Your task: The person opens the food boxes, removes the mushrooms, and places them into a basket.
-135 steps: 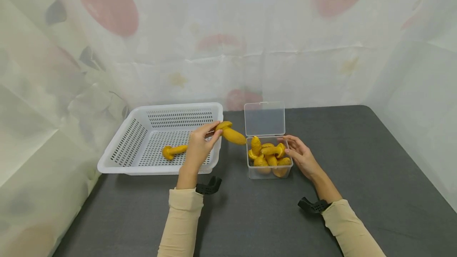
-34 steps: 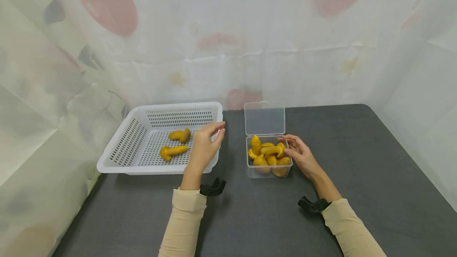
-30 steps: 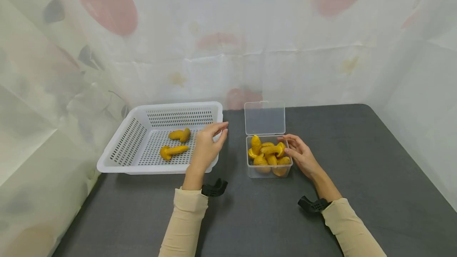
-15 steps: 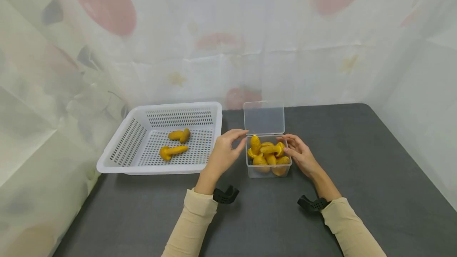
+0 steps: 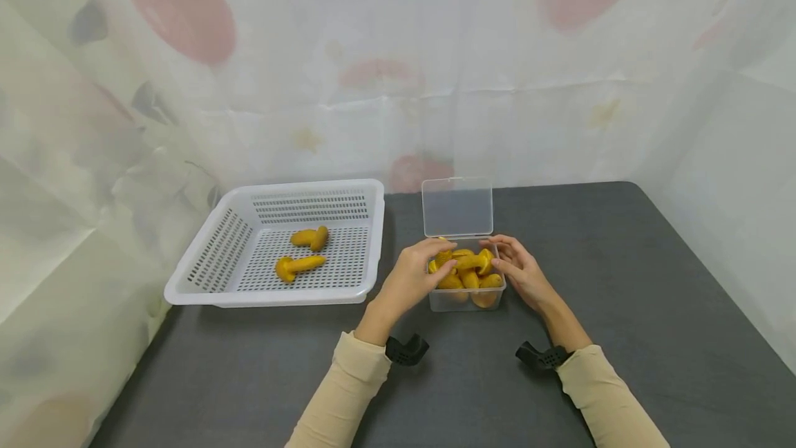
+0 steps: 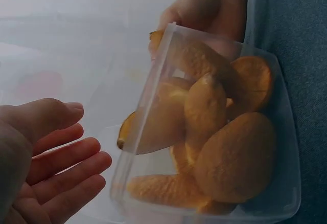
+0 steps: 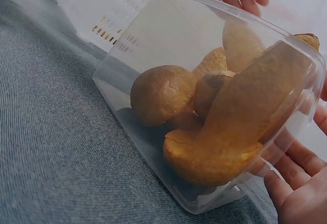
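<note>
A clear plastic box (image 5: 465,301) holds several yellow mushrooms (image 5: 475,261), its hinged lid (image 5: 457,207) raised at the back. My left hand (image 5: 407,278) is at the box's left side, fingertips over the mushrooms there. In the left wrist view, the left hand (image 6: 53,162) has thumb and fingers apart with nothing between them, beside the rim. At the right wall my right hand (image 5: 525,276) rests its relaxed fingers and thumb against the box. The right wrist view shows part of the right hand (image 7: 306,183) through the clear plastic.
To the left stands a white perforated basket (image 5: 267,298), with one mushroom (image 5: 298,267) near its front and another mushroom (image 5: 309,238) behind it. A dark grey cloth covers the table (image 5: 472,393). A patterned curtain (image 5: 398,54) hangs behind.
Earlier my left hand held a mushroom between basket and box; that mushroom then lay in the basket. Since then the left hand has moved right to the box. My right hand has stayed.
</note>
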Available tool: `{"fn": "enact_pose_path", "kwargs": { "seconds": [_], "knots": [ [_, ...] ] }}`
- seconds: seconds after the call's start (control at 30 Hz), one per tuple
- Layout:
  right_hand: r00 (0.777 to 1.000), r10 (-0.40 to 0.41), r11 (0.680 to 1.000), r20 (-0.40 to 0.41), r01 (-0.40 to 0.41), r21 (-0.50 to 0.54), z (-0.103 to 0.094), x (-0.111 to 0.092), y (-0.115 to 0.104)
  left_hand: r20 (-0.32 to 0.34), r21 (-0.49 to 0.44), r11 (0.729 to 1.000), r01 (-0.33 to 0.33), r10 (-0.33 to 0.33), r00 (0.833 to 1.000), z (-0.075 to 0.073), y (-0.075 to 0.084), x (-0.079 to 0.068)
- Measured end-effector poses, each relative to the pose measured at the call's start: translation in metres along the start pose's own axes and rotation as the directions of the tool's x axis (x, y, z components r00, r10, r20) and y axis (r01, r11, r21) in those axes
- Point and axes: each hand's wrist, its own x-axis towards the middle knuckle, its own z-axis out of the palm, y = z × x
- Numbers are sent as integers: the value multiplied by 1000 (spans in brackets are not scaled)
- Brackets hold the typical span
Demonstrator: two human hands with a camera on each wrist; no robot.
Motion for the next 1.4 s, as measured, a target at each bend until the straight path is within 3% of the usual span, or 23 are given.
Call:
{"fn": "enact_pose_path", "kwargs": {
  "seconds": [0.33, 0.63, 1.0, 1.4],
  "knots": [
    [1000, -7, 1000, 8, 6, 14, 0, 2, 1, 56, 34, 999, 16, -18, 998, 13, -3, 3],
    [1000, -5, 1000, 14, 5, 12, 1, 3, -1, 107, 56, 994, 94, -100, 989, 20, -5, 4],
    [1000, -8, 1000, 10, 8, 22, 0, 2, 0, 59, 98, 992, 79, -85, 995, 26, -6, 4],
    [1000, 1, 1000, 6, -1, 18, 0, 1, 0, 12, 81, 994, 71, -72, 997, 26, -7, 4]
  ]
}}
